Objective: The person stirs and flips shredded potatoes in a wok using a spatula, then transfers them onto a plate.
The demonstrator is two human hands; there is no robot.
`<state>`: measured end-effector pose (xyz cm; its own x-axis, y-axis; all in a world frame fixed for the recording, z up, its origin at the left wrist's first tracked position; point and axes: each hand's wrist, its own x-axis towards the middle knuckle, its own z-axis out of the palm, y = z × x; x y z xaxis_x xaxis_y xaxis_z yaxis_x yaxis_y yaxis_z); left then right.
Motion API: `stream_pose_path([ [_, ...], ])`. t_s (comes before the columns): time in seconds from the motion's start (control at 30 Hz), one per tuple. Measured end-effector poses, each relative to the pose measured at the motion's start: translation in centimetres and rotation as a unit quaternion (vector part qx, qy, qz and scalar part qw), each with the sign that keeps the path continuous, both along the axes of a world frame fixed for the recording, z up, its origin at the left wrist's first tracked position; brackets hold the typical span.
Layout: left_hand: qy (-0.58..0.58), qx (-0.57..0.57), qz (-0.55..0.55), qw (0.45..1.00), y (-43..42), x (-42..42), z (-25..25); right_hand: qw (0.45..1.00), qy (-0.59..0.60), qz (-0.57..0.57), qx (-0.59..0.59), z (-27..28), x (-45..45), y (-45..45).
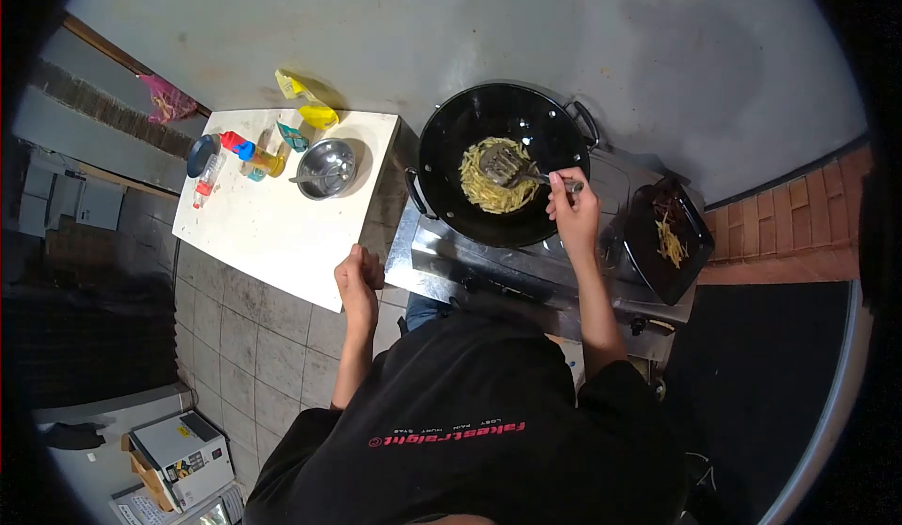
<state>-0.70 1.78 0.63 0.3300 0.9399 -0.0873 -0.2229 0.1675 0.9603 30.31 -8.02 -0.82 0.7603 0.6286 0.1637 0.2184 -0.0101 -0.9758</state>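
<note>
A black wok (460, 116) with two handles stands on the metal stove (437, 262), pale yellow strips (484, 196) lying in its middle. My right hand (575, 201) grips the handle of a slotted metal spatula (505, 165), whose head rests on the strips. My left hand (359, 276) is closed, held near the right front edge of the white table (272, 234); whether anything is inside its fingers is hidden. Right of the wok, a black square dish (653, 266) holds more yellow strips and some dark brown pieces.
On the white table stand a metal bowl (324, 154) with a spoon, a yellow packet (318, 114), a yellow bottle (268, 160), a red-capped container (207, 185) and a dark round lid (200, 156). A wall rises behind the wok. Brickwork (789, 215) is at right.
</note>
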Motion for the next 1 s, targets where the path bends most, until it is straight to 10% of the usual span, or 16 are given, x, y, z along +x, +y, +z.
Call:
stream_pose_path([
  [0.57, -0.014, -0.009, 0.005, 1.000, 0.3, 0.4, -0.8, 1.000, -0.021, -0.015, -0.008, 0.8, 0.6, -0.5],
  [1.0, -0.010, -0.008, 0.002, 1.000, 0.1, 0.6, -0.1, 0.957, -0.281, 0.076, -0.014, 3.9, 0.3, -1.8],
])
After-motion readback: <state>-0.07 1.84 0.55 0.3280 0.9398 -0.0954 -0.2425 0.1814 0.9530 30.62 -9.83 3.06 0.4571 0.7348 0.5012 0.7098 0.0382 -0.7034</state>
